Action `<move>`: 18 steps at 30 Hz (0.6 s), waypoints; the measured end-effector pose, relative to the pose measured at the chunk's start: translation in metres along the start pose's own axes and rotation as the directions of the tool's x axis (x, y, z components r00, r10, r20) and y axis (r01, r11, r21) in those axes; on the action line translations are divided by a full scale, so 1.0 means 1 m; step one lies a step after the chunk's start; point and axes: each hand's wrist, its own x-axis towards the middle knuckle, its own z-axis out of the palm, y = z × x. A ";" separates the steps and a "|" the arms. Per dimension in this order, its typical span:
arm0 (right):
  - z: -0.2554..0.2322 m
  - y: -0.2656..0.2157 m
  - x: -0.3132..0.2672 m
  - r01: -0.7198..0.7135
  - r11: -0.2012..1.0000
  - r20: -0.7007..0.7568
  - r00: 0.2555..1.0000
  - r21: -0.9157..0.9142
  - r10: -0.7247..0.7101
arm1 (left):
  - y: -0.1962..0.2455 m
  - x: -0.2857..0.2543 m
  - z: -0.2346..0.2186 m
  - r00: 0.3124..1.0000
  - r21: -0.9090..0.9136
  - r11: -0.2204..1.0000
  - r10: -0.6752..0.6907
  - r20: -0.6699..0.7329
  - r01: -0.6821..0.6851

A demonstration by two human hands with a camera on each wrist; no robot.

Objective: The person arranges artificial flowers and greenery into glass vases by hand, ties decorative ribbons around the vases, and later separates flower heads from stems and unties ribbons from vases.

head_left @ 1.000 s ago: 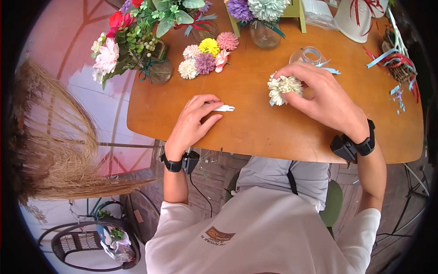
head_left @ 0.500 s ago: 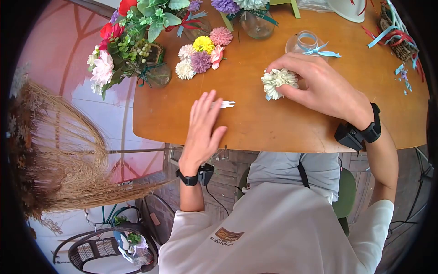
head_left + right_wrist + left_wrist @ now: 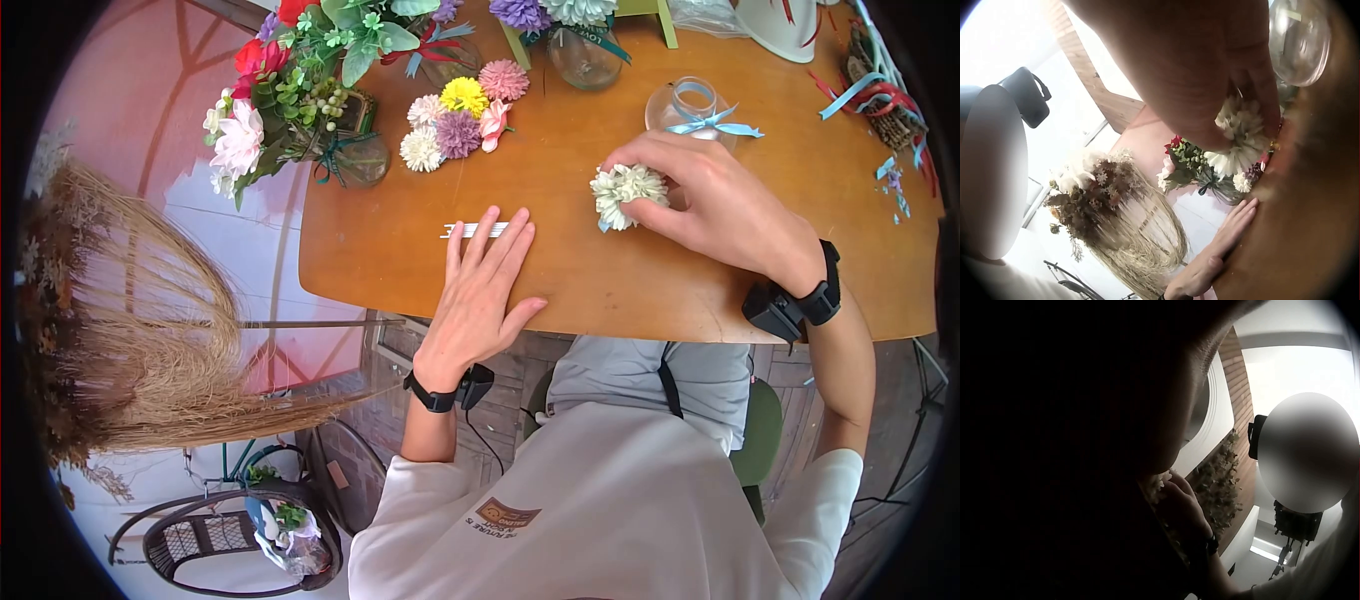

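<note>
My right hand (image 3: 715,200) pinches a white artificial flower head (image 3: 627,195) between thumb and fingers, low over the wooden table. Its layered petals (image 3: 1238,159) show beneath the palm in the right wrist view, and a bit of light blue peeks out at its lower edge. My left hand (image 3: 485,290) lies flat with fingers spread and straight. Those fingertips reach across a small row of thin white sticks (image 3: 458,231), partly covering them. The left wrist view is mostly dark.
A glass jar with a blue ribbon bow (image 3: 690,115) stands just beyond my right hand. Loose flower heads (image 3: 460,133) are grouped at the back left, beside a vase of mixed flowers (image 3: 360,160). Ribbon scraps (image 3: 893,187) lie at the right. The table's front edge (image 3: 640,338) runs near both wrists.
My left hand has slid right over the white sticks, its fingers going from bent to straight and uncovering the sticks' left ends. The right hand keeps its hold on the flower head.
</note>
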 end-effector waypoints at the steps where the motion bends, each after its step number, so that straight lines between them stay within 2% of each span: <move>1: 0.000 0.000 0.000 0.011 1.000 0.010 1.000 -0.004 -0.011 | -0.002 0.000 0.000 1.000 -0.001 1.000 0.001 0.002 -0.001; 10: 0.004 0.003 -0.003 0.035 0.999 0.012 0.999 0.008 -0.035 | -0.011 -0.008 -0.003 0.999 -0.013 0.999 -0.035 -0.034 0.035; 12: 0.004 0.005 -0.003 0.036 0.999 0.008 0.999 0.007 -0.036 | -0.020 -0.013 -0.003 0.988 -0.066 0.997 -0.050 -0.144 0.041; 13: 0.005 0.006 -0.003 0.036 0.999 0.004 0.999 0.010 -0.036 | -0.022 -0.016 -0.003 0.977 -0.049 0.992 -0.122 -0.173 0.115; 14: 0.005 0.005 -0.004 0.033 0.999 0.005 0.999 0.017 -0.033 | -0.025 -0.018 -0.002 0.978 -0.048 0.992 -0.124 -0.166 0.118; 16: 0.002 0.001 -0.003 0.004 1.000 0.044 0.999 0.021 -0.005 | -0.031 -0.022 0.000 0.947 -0.083 0.962 -0.271 -0.171 0.260; 18: 0.007 0.005 -0.003 0.034 0.999 0.024 0.999 0.007 -0.034 | -0.035 -0.025 0.004 0.953 -0.091 0.968 -0.248 -0.173 0.235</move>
